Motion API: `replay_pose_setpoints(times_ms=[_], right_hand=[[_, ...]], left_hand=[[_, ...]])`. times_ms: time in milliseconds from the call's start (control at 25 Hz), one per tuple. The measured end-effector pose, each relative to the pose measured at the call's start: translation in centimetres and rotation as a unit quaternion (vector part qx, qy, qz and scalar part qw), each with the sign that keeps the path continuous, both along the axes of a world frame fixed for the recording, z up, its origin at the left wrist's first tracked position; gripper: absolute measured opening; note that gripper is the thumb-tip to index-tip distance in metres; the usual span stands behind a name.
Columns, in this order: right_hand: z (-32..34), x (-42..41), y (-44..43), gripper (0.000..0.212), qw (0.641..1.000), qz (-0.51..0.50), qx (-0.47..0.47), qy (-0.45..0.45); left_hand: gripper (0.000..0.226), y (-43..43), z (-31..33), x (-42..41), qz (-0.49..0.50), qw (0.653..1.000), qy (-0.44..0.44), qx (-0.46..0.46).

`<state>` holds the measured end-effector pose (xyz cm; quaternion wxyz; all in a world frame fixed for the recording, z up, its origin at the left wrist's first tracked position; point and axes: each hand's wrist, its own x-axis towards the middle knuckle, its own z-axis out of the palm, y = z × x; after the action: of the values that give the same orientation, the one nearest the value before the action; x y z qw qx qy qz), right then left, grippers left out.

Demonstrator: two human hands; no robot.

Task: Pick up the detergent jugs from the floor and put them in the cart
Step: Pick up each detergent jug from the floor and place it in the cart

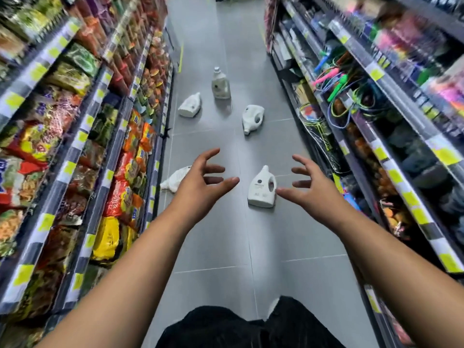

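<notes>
Several white detergent jugs lie on the grey aisle floor. The nearest jug (262,188) stands upright between my hands. Another jug (175,179) lies on its side by the left shelf, partly hidden behind my left hand (200,183). Farther off, one jug (190,105) lies tipped at the left, one jug (252,118) lies on its side at the right, and a beige jug (221,84) stands upright. My right hand (311,188) hovers just right of the nearest jug. Both hands are empty with fingers spread. No cart is in view.
Shelves of snack packets (75,159) line the left side of the narrow aisle. Shelves with skipping ropes, rackets and other goods (364,109) line the right. My dark trousers (238,327) show at the bottom. The tiled floor (226,247) runs ahead between the shelves.
</notes>
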<state>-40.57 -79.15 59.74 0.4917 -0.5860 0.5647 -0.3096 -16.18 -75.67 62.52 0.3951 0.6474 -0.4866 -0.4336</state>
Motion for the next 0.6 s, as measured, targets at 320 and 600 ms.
replay_pose_setpoints(times_ms=[320,600], right_hand=[[-4.1,4.6,-11.9,0.085,0.993,-0.107,0.035,0.045],[-9.2,10.4,-21.5,0.082,0.962,-0.266,0.067,0.018]], left_hand=[[0.072,-17.9,-2.7,5.1,-0.106,0.994,-0.005,0.026],[0.061,-33.6,-5.5,9.5,-0.228,0.971,-0.017,0.069]])
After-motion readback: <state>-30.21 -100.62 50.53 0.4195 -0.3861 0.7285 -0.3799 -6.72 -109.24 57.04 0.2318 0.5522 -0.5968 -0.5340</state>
